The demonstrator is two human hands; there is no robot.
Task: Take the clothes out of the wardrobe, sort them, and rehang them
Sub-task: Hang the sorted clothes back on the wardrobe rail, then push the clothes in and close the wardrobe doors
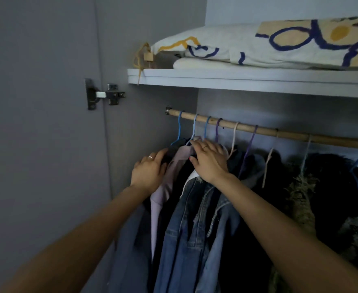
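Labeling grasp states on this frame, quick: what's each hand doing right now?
Left hand: fingers curled on a dark garment at the rail's left end.
Right hand: lying on the hanging clothes; a grip cannot be told.

No readable text, label, brand or number anywhere in view.

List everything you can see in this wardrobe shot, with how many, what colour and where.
rail: one, wooden, under the shelf
hangers: about nine, blue, purple and pale, on the rail
denim jackets: at least two, blue, hanging centre
lilac top: one, left of the denim
dark clothes: count unclear, right side
shelf: one, white, above the rail
bedding: folded stack, white with blue and yellow, on the shelf
hinge: one, metal, on the door
left hand: on the leftmost garments
right hand: on the hanger tops
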